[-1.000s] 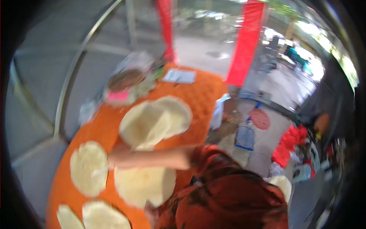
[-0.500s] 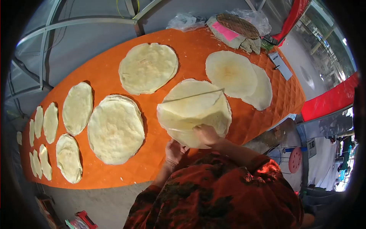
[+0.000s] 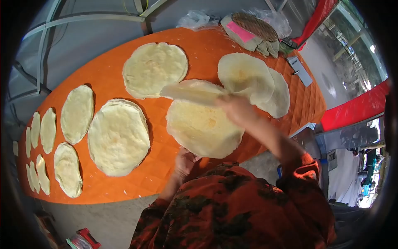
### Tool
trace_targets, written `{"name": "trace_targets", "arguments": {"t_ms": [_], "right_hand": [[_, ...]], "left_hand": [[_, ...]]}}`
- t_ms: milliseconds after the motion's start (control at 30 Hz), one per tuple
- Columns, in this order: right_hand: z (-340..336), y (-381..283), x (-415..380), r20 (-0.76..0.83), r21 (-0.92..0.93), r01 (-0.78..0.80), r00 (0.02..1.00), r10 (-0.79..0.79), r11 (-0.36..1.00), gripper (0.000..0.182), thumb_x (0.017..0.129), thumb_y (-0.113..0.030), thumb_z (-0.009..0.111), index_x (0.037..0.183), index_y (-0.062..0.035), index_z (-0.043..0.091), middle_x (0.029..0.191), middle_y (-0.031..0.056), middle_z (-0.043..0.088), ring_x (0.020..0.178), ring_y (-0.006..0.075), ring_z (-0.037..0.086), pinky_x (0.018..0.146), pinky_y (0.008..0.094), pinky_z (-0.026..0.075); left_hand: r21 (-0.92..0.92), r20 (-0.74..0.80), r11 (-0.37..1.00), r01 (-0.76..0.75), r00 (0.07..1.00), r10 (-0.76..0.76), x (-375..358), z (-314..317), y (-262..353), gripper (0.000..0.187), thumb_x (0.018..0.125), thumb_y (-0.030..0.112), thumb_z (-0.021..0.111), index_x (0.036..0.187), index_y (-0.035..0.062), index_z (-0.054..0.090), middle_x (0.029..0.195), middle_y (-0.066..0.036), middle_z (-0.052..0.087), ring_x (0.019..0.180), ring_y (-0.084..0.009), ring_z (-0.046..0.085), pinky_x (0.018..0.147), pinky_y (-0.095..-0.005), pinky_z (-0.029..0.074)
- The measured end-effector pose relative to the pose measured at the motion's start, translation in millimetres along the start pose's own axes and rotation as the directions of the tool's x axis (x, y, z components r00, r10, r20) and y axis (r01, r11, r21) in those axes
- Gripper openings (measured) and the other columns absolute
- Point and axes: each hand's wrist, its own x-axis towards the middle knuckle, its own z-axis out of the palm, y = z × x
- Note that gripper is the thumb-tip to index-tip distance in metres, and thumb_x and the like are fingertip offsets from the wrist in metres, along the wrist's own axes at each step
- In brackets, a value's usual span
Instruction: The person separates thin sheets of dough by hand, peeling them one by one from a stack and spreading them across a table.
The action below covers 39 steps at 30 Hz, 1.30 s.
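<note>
On the orange table (image 3: 159, 176), a thin round flatbread lies in a stack (image 3: 205, 124) before me. My right hand (image 3: 232, 108), blurred by motion, is closed on the near edge of a raised sheet of flatbread (image 3: 186, 94) at the stack's far side. The sheet is folded over and stretches left from the hand. At the stack's near edge rests my left hand (image 3: 184, 162), palm up, fingers loosely apart and partly in shadow by the rim; no held object shows in it.
Flatbread piles (image 3: 119, 137) stand to the left, smaller ones (image 3: 77, 114) farther along. Another pile (image 3: 155, 69) lies behind; two overlapping sheets (image 3: 244, 76) lie right. A cloth bundle with a woven disc (image 3: 255, 27), plastic bags (image 3: 195, 20) and a grey flat object (image 3: 299, 70) sit at the back.
My right hand has moved away from me and slightly right, carrying the sheet's near edge to the far side and baring the bread beneath. My left hand stays by the near edge.
</note>
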Motion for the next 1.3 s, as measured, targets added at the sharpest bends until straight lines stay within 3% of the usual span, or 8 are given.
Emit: {"name": "trace_targets", "arguments": {"t_ms": [33, 67, 100, 200, 800, 900, 1067, 1300], "right_hand": [[2.0, -22.5, -16.4, 0.189, -0.017, -0.016, 0.982, 0.019, 1.000, 0.035, 0.077, -0.005, 0.051, 0.111, -0.0044, 0.059, 0.103, 0.0139, 0.063, 0.093, 0.0337, 0.061, 0.077, 0.0435, 0.051], [26.4, -32.1, -37.1, 0.216, 0.028, -0.001, 0.976, -0.005, 1.000, 0.040, 0.074, -0.005, 0.052, 0.114, -0.0024, 0.057, 0.106, 0.0126, 0.061, 0.097, 0.0334, 0.060, 0.079, 0.0431, 0.051], [58.3, -37.8, -60.0, 0.128, 0.088, 0.039, 0.991, -0.050, 0.995, 0.040, 0.074, -0.005, 0.051, 0.113, -0.0018, 0.056, 0.104, 0.0128, 0.061, 0.096, 0.0334, 0.060, 0.080, 0.0433, 0.051], [116.8, -56.4, -95.2, 0.344, 0.111, -0.047, 0.939, 0.006, 0.993, 0.028, 0.078, -0.014, 0.054, 0.103, -0.0029, 0.057, 0.101, 0.0128, 0.061, 0.090, 0.0296, 0.061, 0.071, 0.0397, 0.053], [116.5, -33.1, -126.1, 0.309, 0.232, 0.013, 0.947, -0.086, 0.973, 0.025, 0.076, -0.018, 0.059, 0.095, -0.0032, 0.056, 0.090, 0.0125, 0.060, 0.092, 0.0308, 0.061, 0.075, 0.0404, 0.052], [124.5, -27.1, -131.4, 0.393, 0.210, 0.072, 0.907, -0.151, 0.975, 0.033, 0.077, -0.023, 0.060, 0.101, -0.0016, 0.054, 0.098, 0.0155, 0.060, 0.095, 0.0331, 0.060, 0.078, 0.0422, 0.051], [99.8, -59.4, -112.2, 0.351, 0.365, -0.107, 0.936, -0.030, 0.925, 0.049, 0.082, -0.033, 0.059, 0.116, 0.0022, 0.050, 0.118, 0.0219, 0.056, 0.110, 0.0380, 0.055, 0.091, 0.0452, 0.046], [109.9, -62.4, -109.3, 0.487, 0.440, -0.280, 0.873, 0.035, 0.853, 0.062, 0.087, -0.041, 0.057, 0.130, 0.0027, 0.047, 0.133, 0.0239, 0.049, 0.124, 0.0364, 0.047, 0.103, 0.0427, 0.038]], "left_hand": [[0.016, 0.002, 1.000, 0.011, 1.000, -0.011, 2.9, -4.4, -1.8, 0.047, 0.085, 0.018, 0.056, 0.130, 0.0100, 0.045, 0.128, -0.010, 0.056, 0.113, -0.0278, 0.058, 0.087, -0.0442, 0.054], [0.031, 0.004, 0.999, 0.018, 1.000, -0.018, 6.0, -6.6, -2.1, 0.049, 0.084, 0.016, 0.057, 0.131, 0.0118, 0.043, 0.128, -0.009, 0.055, 0.112, -0.0270, 0.058, 0.086, -0.0441, 0.054], [0.034, -0.019, 0.999, -0.011, 1.000, 0.011, 5.6, -1.3, -1.6, 0.049, 0.084, 0.014, 0.057, 0.131, 0.0118, 0.043, 0.129, -0.009, 0.055, 0.113, -0.0272, 0.058, 0.087, -0.0447, 0.054], [0.037, -0.077, 0.998, -0.047, 0.996, 0.050, -0.1, 7.9, -4.7, 0.048, 0.084, 0.011, 0.055, 0.131, 0.0116, 0.042, 0.129, -0.009, 0.054, 0.115, -0.0279, 0.056, 0.088, -0.0468, 0.053], [-0.018, 0.020, 1.000, 0.010, 1.000, -0.010, 1.1, 6.6, -4.4, 0.060, 0.085, 0.022, 0.061, 0.139, 0.0109, 0.036, 0.136, -0.010, 0.049, 0.122, -0.0281, 0.052, 0.097, -0.0456, 0.049], [-0.019, 0.007, 1.000, 0.006, 1.000, -0.006, 1.4, 11.0, -3.6, 0.058, 0.083, 0.023, 0.063, 0.134, 0.0080, 0.042, 0.132, -0.011, 0.053, 0.120, -0.0276, 0.054, 0.097, -0.0460, 0.049], [-0.012, 0.064, 1.000, 0.027, 0.998, -0.026, 3.4, 3.0, -5.9, 0.059, 0.088, 0.021, 0.056, 0.142, 0.0129, 0.033, 0.139, -0.009, 0.046, 0.124, -0.0286, 0.049, 0.098, -0.0456, 0.048], [-0.002, 0.014, 1.000, 0.019, 1.000, -0.019, 0.0, 0.5, -5.4, 0.049, 0.089, 0.021, 0.055, 0.135, 0.0100, 0.042, 0.133, -0.010, 0.052, 0.119, -0.0275, 0.054, 0.094, -0.0463, 0.049]]}}
